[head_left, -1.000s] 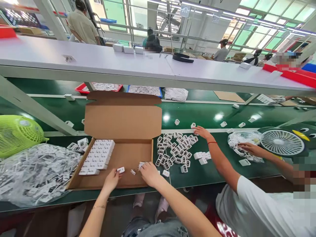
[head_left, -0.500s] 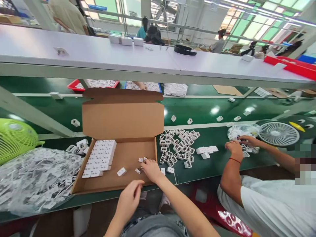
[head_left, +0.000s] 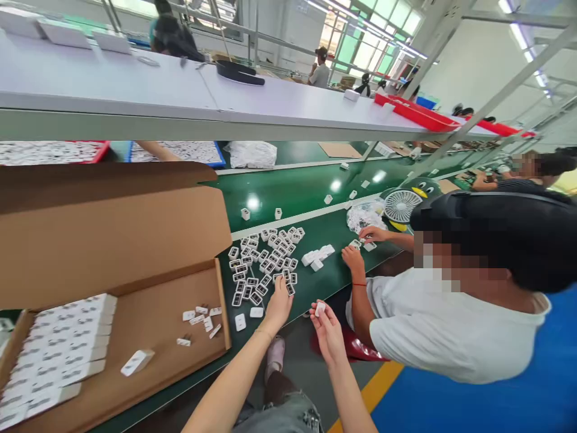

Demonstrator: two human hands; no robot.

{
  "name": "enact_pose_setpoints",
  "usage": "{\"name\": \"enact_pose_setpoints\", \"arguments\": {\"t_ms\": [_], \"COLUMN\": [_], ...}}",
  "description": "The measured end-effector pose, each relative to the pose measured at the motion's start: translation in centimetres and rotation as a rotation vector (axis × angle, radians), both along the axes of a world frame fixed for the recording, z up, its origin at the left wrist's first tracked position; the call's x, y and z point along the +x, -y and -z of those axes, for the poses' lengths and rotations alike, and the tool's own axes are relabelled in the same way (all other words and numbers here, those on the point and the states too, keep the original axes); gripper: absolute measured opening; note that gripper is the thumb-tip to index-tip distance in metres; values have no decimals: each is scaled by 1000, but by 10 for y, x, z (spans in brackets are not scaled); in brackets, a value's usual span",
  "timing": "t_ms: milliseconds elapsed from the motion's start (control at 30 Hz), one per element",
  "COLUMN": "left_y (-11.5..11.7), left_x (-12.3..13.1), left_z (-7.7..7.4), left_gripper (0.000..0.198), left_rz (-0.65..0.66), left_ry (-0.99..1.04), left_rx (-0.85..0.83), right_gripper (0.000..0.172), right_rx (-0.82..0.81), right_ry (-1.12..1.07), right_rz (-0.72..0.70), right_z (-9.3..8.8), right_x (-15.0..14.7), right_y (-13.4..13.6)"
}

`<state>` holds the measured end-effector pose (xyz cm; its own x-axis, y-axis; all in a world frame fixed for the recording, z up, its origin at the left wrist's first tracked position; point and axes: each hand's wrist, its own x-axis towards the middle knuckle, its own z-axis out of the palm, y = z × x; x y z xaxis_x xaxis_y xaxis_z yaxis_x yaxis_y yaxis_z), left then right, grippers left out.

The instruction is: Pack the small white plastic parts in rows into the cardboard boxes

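Observation:
My left hand (head_left: pixel 277 300) reaches onto the near edge of a pile of small white plastic housings (head_left: pixel 264 258) on the green bench, its fingers bent together over one of them. My right hand (head_left: pixel 327 328) is raised off the bench edge and pinches a small white part (head_left: pixel 319 308) between thumb and fingers. To the left lies an open cardboard box (head_left: pixel 148 337). It holds neat rows of white parts (head_left: pixel 54 355) at its left side and a few loose pieces (head_left: pixel 201 319) near its right wall.
A co-worker in a white shirt (head_left: pixel 433 337) sits close on my right, both hands (head_left: pixel 354 258) on parts beside a small fan (head_left: pixel 401 205). A grey shelf (head_left: pixel 135 90) runs overhead. Single parts lie on the green conveyor (head_left: pixel 293 186). Trays of parts (head_left: pixel 180 153) stand beyond it.
The view has swung right, so the box sits at the left. My hands left the box: the left moved onto the pile, the right now pinches a white part off the bench edge.

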<state>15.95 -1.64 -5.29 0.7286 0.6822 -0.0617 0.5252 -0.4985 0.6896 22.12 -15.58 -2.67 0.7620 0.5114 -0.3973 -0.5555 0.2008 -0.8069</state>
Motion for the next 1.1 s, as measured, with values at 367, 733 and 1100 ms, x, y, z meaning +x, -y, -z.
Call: {"name": "enact_pose_setpoints", "arguments": {"t_ms": [367,733,1100], "left_y": [-5,1,36], "left_x": [-3,-7,-43], "left_z": [21,-13,12], "left_gripper": [61,23,26], "left_rz": [178,379,-60], "left_ry": [-113,-362,-65], "left_rx": [333,350,-393], "right_gripper": [34,24,20], "right_rx": [59,-26,-151], "right_ry": [-115,-56,360], "right_rz": [-104,-176,-607], "right_z": [17,48,52], "right_x": [17,36,22], "right_y": [13,-16,-30]}}
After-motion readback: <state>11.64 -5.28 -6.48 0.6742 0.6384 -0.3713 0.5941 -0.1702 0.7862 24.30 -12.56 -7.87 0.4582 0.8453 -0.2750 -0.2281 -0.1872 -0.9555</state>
